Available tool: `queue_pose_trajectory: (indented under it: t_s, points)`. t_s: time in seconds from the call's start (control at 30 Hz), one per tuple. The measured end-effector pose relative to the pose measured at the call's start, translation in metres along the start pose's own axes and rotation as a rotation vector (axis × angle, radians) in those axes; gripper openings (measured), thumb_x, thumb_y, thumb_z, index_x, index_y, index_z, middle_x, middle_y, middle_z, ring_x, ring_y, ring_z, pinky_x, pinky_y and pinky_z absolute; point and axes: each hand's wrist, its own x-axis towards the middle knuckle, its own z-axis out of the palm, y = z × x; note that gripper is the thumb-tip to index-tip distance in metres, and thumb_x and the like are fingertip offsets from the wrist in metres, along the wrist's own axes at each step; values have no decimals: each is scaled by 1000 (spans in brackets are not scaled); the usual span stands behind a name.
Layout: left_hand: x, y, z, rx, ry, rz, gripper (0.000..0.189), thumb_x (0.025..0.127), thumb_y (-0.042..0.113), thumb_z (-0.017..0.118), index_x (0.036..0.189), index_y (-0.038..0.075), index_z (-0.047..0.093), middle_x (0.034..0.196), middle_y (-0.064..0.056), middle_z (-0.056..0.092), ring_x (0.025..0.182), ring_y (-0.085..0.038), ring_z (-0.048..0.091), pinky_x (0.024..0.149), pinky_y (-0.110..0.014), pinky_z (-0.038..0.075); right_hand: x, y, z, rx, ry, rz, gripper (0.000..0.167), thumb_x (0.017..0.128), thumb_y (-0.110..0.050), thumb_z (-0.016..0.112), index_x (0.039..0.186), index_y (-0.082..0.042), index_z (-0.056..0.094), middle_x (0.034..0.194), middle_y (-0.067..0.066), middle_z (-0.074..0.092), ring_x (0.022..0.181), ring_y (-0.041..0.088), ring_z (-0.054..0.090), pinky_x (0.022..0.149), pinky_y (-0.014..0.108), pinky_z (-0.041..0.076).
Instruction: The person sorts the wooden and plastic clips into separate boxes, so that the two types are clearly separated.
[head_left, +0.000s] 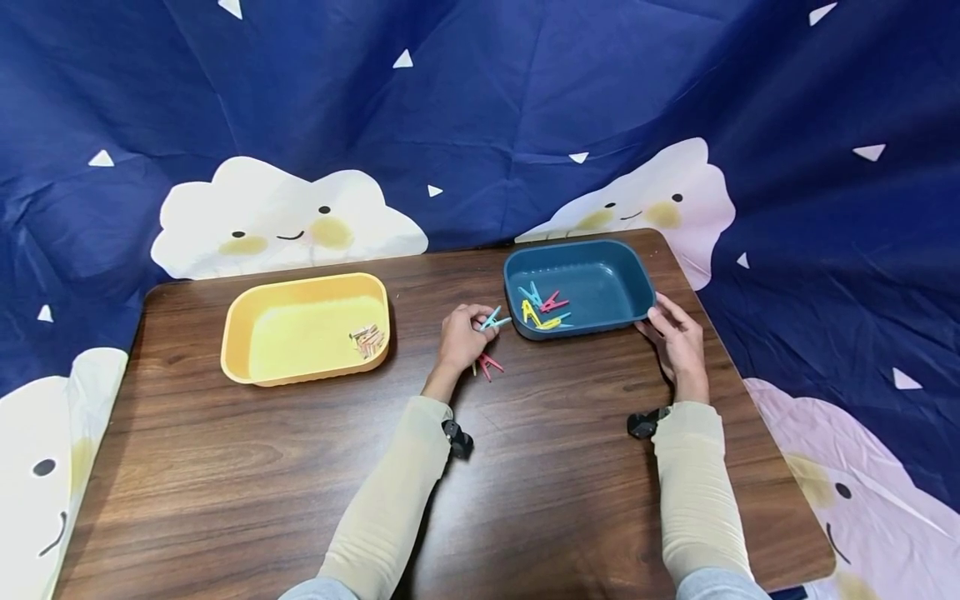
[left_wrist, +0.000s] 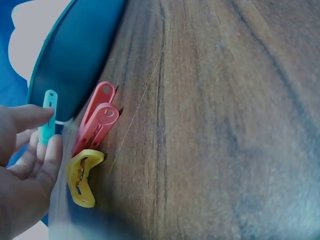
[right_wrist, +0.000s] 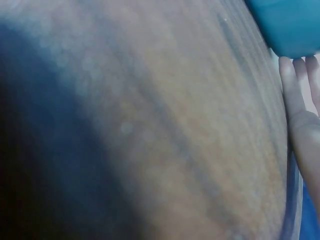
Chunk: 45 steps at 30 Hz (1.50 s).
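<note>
My left hand (head_left: 459, 340) pinches a light blue clothespin (head_left: 495, 320) between thumb and fingers, just left of the dark blue tub (head_left: 611, 287). The left wrist view shows that clothespin (left_wrist: 48, 120) upright at the fingertips. Below the hand, a red clothespin (head_left: 490, 365) and a yellow clothespin (left_wrist: 84, 179) lie close together on the table. Several light blue, red and yellow clothespins (head_left: 529, 313) sit in the tub's left end. At its right front corner, my right hand (head_left: 681, 346) touches the tub with extended fingers (right_wrist: 292, 85).
A yellow tub (head_left: 292, 333) stands on the left of the wooden table (head_left: 555, 467), with several wooden clothespins (head_left: 367, 340) in its right end. Behind the table hangs a dark blue cloth (head_left: 465, 108) with clouds. The table's right edge runs close beside my right hand.
</note>
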Motion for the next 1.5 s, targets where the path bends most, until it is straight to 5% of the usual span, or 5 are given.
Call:
queue_pose_trajectory:
  t_s: [0.47,1.2,1.5]
  points:
    - [-1,0,-3,-129,52,27,25,80,2,84,104,4,77,88,-7,64,75,-11,55,68,-21,45,0,2,-1,5,-7,-16,44,93,5,69,136,6,59,106,13,69,101,21,67,85,34,59]
    - [4,13,-8,-142,89,44,26,79,1,84,104,3,77,86,-6,62,76,-15,59,68,-20,47,-1,-1,1,-10,11,5,47,94,6,67,140,7,56,105,11,68,99,19,68,85,34,59]
    - [4,22,-5,-178,55,55,26,80,2,83,105,3,77,88,-7,62,78,-19,61,68,-19,46,-1,-1,0,2,-6,9,47,94,5,67,139,6,57,104,11,66,100,19,67,86,34,59]
